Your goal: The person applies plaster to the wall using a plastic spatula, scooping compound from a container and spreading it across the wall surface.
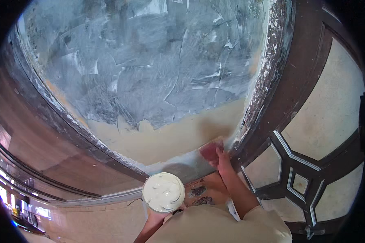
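Observation:
My left hand (155, 218) holds a round white tub (164, 192) from its near side. Thick white paste with swirls fills the tub, and most of that hand's fingers are hidden. Farther right, my right hand (224, 158) grips a dark red flat putty spreader (211, 151), thumb on its face. The spreader lies against or very close to the lower right part of a wall panel (158, 73); contact I cannot tell. Rough blue-grey coating with white streaks covers most of the panel. A smoother beige band (158, 146) runs along its lower part.
Scuffed, paint-flecked dark trim (267, 77) borders the panel on the right. Beyond it stands a dark wooden door (304, 166) with pale inset panels and a handle (308, 232). Brown woodwork (56, 137) lies on the left, above a tiled floor (97, 222).

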Motion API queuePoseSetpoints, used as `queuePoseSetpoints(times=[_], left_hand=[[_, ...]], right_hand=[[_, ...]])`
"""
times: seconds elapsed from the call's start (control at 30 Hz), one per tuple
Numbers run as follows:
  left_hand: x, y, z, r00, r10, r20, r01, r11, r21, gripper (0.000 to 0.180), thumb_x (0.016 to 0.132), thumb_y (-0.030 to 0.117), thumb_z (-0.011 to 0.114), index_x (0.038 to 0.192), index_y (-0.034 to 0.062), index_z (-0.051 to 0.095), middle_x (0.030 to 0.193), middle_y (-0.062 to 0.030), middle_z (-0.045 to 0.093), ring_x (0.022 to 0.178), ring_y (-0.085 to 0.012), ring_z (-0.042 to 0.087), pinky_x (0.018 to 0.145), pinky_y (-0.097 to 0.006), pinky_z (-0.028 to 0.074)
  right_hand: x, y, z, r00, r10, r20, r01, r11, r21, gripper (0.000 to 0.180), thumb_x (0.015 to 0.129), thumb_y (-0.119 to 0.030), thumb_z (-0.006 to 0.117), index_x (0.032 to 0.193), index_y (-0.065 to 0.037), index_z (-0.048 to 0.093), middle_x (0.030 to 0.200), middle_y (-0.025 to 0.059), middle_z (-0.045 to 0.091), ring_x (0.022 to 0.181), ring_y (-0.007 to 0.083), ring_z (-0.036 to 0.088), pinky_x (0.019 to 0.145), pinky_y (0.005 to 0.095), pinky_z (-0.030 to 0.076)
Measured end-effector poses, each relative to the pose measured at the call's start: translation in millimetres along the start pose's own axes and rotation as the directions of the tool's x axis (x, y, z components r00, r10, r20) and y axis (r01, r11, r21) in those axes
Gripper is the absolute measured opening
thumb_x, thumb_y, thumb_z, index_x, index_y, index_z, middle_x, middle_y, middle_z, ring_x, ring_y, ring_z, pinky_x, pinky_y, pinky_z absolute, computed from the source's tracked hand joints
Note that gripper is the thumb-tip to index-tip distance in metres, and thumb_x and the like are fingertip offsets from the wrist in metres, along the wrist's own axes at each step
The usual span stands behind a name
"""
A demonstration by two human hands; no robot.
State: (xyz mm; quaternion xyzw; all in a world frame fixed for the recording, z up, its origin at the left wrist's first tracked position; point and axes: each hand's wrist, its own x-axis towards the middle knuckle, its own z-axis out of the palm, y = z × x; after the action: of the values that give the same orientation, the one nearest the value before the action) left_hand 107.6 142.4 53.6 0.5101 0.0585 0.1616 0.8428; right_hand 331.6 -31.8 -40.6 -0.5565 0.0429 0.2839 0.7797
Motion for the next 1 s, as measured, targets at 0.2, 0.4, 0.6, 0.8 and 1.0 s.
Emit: queuePoseSetpoints(times=[0.2,0.4,0.6,0.8,1.0], left_hand=[[12,-15,29,1.000,-0.010,-0.018,0.011,0.997,0.074,0.065,0.097,0.048,0.051,0.149,0.0136,0.033,0.148,-0.0105,0.043,0.133,-0.0289,0.046,0.109,-0.048,0.042],[-33,-40,18,1.000,-0.009,-0.001,0.009,0.989,0.144,0.064,0.097,0.048,0.051,0.149,0.0135,0.033,0.148,-0.0105,0.043,0.133,-0.0288,0.046,0.109,-0.048,0.042],[-46,-52,23,0.999,-0.008,-0.031,0.015,0.975,0.223,0.064,0.097,0.047,0.051,0.149,0.0135,0.033,0.148,-0.0105,0.043,0.133,-0.0287,0.046,0.109,-0.048,0.042],[-47,-62,33,0.999,-0.007,-0.031,0.016,0.955,0.296,0.064,0.097,0.047,0.051,0.149,0.0134,0.033,0.148,-0.0105,0.043,0.133,-0.0287,0.046,0.109,-0.048,0.042],[-53,-71,38,0.997,0.020,-0.070,0.007,0.930,0.368,0.063,0.098,0.047,0.050,0.149,0.0134,0.033,0.148,-0.0105,0.043,0.132,-0.0286,0.046,0.109,-0.048,0.042]], right_hand=[[2,-124,46,0.926,-0.356,0.125,0.367,0.927,-0.083,0.043,0.098,-0.040,0.056,0.121,-0.004,0.053,0.095,0.0078,0.065,0.059,0.0158,0.061,0.050,0.0292,0.051],[21,-4,-37,0.996,0.082,-0.024,-0.083,0.992,-0.093,0.049,0.098,-0.050,0.054,0.125,-0.009,0.050,0.091,0.0046,0.063,0.057,0.0149,0.058,0.045,0.0277,0.047],[11,-101,3,0.979,-0.201,0.026,0.202,0.976,-0.085,0.044,0.097,-0.045,0.057,0.124,-0.010,0.053,0.092,0.0038,0.063,0.066,0.0119,0.060,0.047,0.0271,0.047],[47,-76,-35,0.989,-0.140,0.043,0.146,0.968,-0.206,0.044,0.098,-0.043,0.056,0.128,-0.011,0.050,0.102,0.0053,0.061,0.074,0.0118,0.061,0.047,0.0237,0.051],[11,-37,-59,0.997,0.047,0.066,-0.034,0.981,-0.189,0.049,0.097,-0.046,0.057,0.131,-0.011,0.049,0.106,0.0058,0.060,0.085,0.0127,0.061,0.047,0.0244,0.050]])
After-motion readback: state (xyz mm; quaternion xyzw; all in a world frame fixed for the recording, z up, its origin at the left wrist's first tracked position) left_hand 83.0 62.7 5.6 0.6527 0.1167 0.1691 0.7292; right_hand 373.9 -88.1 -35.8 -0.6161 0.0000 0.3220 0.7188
